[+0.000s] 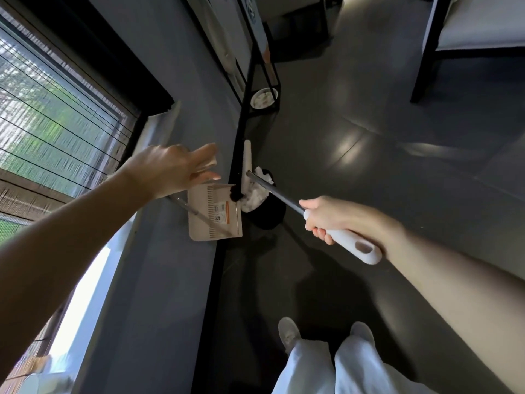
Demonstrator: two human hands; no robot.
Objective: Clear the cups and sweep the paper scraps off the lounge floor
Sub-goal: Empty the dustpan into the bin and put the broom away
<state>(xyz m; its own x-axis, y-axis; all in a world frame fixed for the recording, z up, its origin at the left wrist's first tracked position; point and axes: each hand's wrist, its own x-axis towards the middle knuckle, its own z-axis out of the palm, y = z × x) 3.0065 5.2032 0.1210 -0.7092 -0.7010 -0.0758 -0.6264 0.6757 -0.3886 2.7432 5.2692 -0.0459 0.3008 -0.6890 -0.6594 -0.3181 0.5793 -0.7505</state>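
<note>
My right hand (319, 220) grips the white end of a broom handle (348, 244). Its grey shaft (272, 191) runs up-left to the broom head (246, 163), which stands at the foot of the wall, black bristles down. Beside the head, a black bin (268, 217) holds white paper scraps (255, 194). A beige dustpan (214, 214) with a label leans against the grey wall just left of the bin. My left hand (170, 169) reaches out above the dustpan, fingers spread, holding nothing I can make out.
A black metal stand (250, 66) rises along the wall beyond the bin, with a white bowl-like container (262, 98) on its low shelf. A black-framed seat (454, 38) stands at the upper right. A window with blinds (51, 115) fills the left. My feet (289, 334) are on the dark floor.
</note>
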